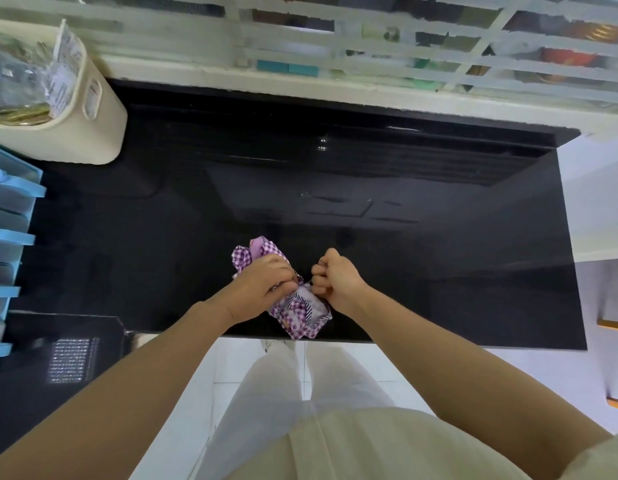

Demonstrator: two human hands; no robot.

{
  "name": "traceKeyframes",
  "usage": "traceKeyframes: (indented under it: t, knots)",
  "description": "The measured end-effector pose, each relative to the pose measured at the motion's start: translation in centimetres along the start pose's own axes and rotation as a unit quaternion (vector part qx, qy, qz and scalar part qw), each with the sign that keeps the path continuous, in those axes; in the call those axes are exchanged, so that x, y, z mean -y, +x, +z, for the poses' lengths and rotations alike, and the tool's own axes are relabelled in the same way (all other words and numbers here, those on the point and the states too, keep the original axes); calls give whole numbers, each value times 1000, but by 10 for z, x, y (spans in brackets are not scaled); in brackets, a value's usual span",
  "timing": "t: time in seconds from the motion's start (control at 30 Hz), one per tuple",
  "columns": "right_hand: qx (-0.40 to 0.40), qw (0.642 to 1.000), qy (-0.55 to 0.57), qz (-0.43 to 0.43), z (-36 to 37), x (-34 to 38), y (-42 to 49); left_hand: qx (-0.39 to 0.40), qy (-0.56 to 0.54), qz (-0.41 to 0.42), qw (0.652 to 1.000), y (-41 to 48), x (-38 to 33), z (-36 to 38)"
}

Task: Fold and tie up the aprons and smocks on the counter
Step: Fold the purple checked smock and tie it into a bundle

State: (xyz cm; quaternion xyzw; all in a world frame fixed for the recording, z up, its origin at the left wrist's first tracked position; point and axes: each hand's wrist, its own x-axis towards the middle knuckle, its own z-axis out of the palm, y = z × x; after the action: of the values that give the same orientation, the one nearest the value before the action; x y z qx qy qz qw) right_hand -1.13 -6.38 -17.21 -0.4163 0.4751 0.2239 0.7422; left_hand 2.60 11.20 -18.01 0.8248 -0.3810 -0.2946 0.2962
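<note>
**Soft Gingham Bundle, Pinned and Drawn Tight**

Purple-checked apron bundle point(300, 317) lying at the front edge of the black table point(439, 237), folded small and reaching right to the lip. Left hand point(262, 285) on top of it, fingers curled over the cloth and pinching at the middle. Right hand point(335, 277) balled into a fist just beside it, touching the bundle's right side. Seemingly nipping the end of the striped tie point(298, 301), though with that end hidden inside the fist, not certain.

Likely handling: very light, thin cotton by the look, limp rather than stiff. Prone to springing open once released, and apt to slide on so glossy a top. Nothing fragile here, so no fear of squeezing too hard.

Best gripped across the thick middle, through all layers at once, never by a loose corner. Tie best taken close to the bundle, between thumb and forefinger, and pulled level with the table rather than upward, to avoid lifting the whole lot. Worth pressing down with a palm until cinched, and worth nudging inward from the edge. Cream bin point(92, 133) at the back left, well apart, no hindrance.
</note>
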Motion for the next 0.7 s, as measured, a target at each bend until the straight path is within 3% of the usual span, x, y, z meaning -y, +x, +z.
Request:
traceKeyframes:
  t: [0.17, 0.27, 0.33, 0.43, 0.5, 0.6, 0.7]
  knots:
    - [-19, 979, -175, -101, -11, 34, 1, -2, 0, -63, 998, 0, 7, -6]
    - [43, 926, -345, -150, -10, 39, -4, 12, 13, -83, 996, 5, -4, 2]
    - [49, 902, -398, -161, -9, 39, -3, -17, 8, -76, 997, 4, -12, 13]
    - [75, 914, -379, -122, -10, 40, 0, -69, -8, -107, 992, 5, -11, 12]
    - [80, 922, -368, -94, -12, 36, 2, -62, 4, -139, 988, 12, -12, 5]
    - [73, 952, -287, -79, -17, 25, 3, -36, 100, -215, 971, 25, -23, 1]
    - [65, 976, -199, -51, -16, 17, 1, -72, 199, -311, 926, 28, -39, 10]
